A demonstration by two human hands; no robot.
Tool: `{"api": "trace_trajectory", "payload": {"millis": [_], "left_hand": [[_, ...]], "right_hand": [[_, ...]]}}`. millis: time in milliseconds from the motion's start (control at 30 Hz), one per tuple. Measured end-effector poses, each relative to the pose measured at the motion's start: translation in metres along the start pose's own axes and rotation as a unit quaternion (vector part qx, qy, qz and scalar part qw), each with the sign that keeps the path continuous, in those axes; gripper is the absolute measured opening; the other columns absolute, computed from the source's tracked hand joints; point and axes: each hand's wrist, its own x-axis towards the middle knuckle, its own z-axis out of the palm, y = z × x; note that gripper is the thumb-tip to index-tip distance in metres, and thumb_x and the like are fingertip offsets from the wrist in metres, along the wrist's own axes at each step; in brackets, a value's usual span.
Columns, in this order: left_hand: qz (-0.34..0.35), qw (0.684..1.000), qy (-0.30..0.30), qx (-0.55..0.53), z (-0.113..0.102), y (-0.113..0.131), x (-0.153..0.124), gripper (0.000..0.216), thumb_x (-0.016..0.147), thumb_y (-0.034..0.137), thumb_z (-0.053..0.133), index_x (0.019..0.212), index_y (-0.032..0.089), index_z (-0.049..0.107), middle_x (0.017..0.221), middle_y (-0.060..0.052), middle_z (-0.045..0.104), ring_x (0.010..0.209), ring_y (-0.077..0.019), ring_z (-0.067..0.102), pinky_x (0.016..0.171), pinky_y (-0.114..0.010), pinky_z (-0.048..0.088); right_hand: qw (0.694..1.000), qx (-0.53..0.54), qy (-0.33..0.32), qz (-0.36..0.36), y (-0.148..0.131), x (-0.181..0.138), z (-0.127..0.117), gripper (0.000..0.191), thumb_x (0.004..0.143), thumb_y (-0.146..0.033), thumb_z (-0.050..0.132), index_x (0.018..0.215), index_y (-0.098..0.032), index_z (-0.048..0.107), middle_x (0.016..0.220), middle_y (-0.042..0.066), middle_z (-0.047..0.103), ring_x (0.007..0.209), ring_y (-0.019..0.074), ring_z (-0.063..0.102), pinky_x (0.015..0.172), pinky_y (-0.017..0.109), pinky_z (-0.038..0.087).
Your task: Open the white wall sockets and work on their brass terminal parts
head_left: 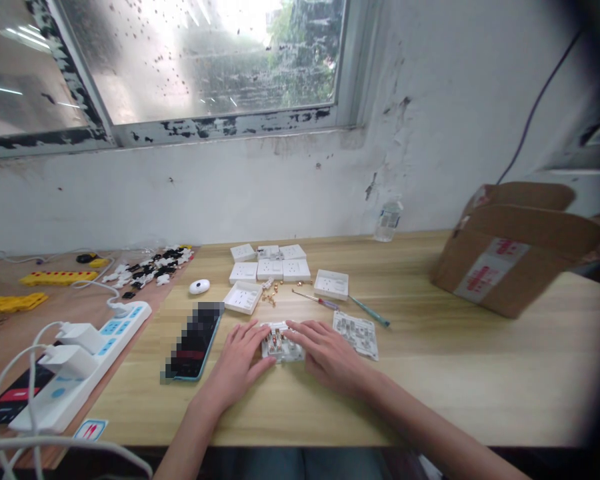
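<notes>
A white wall-socket base (290, 351) with metal contacts showing lies on the table between my hands. My left hand (241, 357) grips its left side, fingertips at the upper edge and thumb by the lower edge. My right hand (325, 347) bends over its right side, fingertips on the upper part; the thumb is mostly hidden. Just right of that hand is a second socket base (357, 335) with its inner side up. Beyond the hands are small brass parts (271, 298), a screwdriver with a purple handle (323, 302) and one with a teal handle (373, 312).
Several white socket covers (245, 272) stand in rows at the back, with upturned covers (243, 298) nearer. On the left lie a phone (195, 343), a white case (199, 287) and a power strip (115, 347) with cables. A cardboard box (505, 260) and plastic bottle (387, 221) are right.
</notes>
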Motion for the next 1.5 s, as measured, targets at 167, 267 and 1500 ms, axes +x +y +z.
{"api": "trace_trajectory", "payload": {"millis": [167, 267, 1500], "left_hand": [[0.0, 1.0, -0.005, -0.003, -0.002, 0.001, 0.0, 0.047, 0.092, 0.042, 0.048, 0.135, 0.027, 0.04, 0.139, -0.005, 0.047, 0.134, -0.0239, 0.033, 0.111, -0.05, 0.026], [0.001, 1.0, -0.006, -0.004, -0.002, 0.001, 0.001, 0.047, 0.092, 0.042, 0.048, 0.135, 0.026, 0.04, 0.139, -0.005, 0.048, 0.134, -0.0241, 0.033, 0.111, -0.051, 0.026], [-0.003, 0.999, -0.005, -0.043, -0.004, 0.006, -0.001, 0.052, 0.085, 0.03, 0.055, 0.135, 0.024, 0.042, 0.139, -0.006, 0.045, 0.135, -0.0247, 0.03, 0.112, -0.046, 0.027]], "right_hand": [[0.999, -0.019, -0.016, -0.032, 0.001, -0.007, -0.002, 0.047, 0.08, -0.011, 0.047, 0.125, -0.024, 0.053, 0.141, 0.005, 0.045, 0.127, 0.025, 0.039, 0.102, 0.044, 0.033], [0.999, -0.021, -0.031, -0.029, 0.002, -0.005, -0.002, 0.048, 0.08, -0.012, 0.048, 0.126, -0.025, 0.052, 0.142, 0.005, 0.044, 0.128, 0.0259, 0.039, 0.102, 0.045, 0.032], [0.983, -0.042, 0.042, 0.174, 0.114, 0.147, 0.005, 0.028, 0.087, -0.022, 0.054, 0.115, -0.018, 0.057, 0.117, 0.009, 0.059, 0.109, 0.024, 0.053, 0.091, 0.042, 0.042]]}}
